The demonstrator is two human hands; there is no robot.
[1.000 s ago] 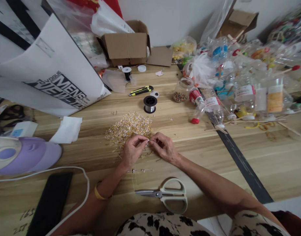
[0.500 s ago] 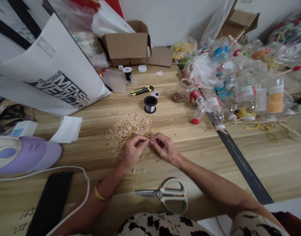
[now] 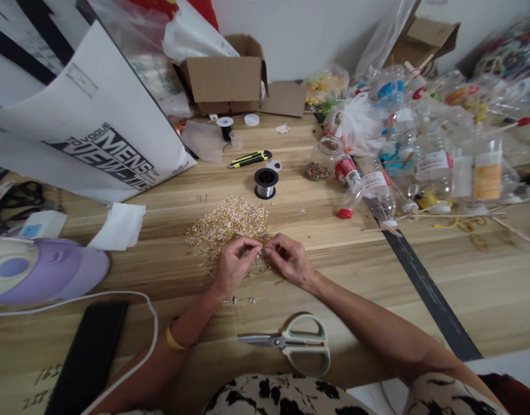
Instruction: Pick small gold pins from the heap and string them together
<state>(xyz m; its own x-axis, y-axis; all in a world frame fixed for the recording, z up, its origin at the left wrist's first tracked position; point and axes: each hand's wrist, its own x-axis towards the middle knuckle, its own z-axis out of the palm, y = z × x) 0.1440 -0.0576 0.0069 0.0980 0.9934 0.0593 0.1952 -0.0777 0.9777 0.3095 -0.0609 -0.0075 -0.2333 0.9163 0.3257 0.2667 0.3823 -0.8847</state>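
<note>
meeting almost tip to tip at the near edge of the bead pile (image 3: 232, 216), the left hand (image 3: 233, 264) and the right hand (image 3: 290, 260) have their fingers pinched narrow on a tiny piece (image 3: 262, 246), too small to make out. the gold and clear pile spreads over the counter (image 3: 355, 271). a beaded chain (image 3: 251, 300) lies between the hands and the scissors (image 3: 277, 342). past the pile sit a wire spool (image 3: 265, 191) and a knife (image 3: 250, 159).

trinkets (image 3: 234, 216): glossy | scissor blades (image 3: 260, 340): smooth metal | tabletop (image 3: 355, 253): matt wood
</note>
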